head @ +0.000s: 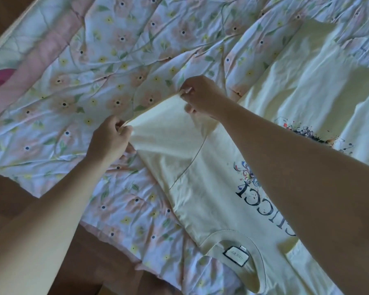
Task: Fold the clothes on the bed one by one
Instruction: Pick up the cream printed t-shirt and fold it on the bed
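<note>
A pale yellow T-shirt [211, 201] with dark lettering and a colourful print lies front up on the bed, its collar and label nearest me at the bottom. One short sleeve [164, 128] is stretched out to the left. My left hand [110, 138] pinches the sleeve's lower hem corner. My right hand [197, 95] pinches the sleeve's upper hem corner, and its forearm crosses over the shirt's print. The shirt's body runs off toward the upper right.
A crumpled floral quilt [119, 60] in white, peach and yellow covers the bed under the shirt. Its pink border [41, 60] runs along the upper left. A dark pink object [0, 76] sits at the left edge. Brown wooden floor [77, 262] shows below.
</note>
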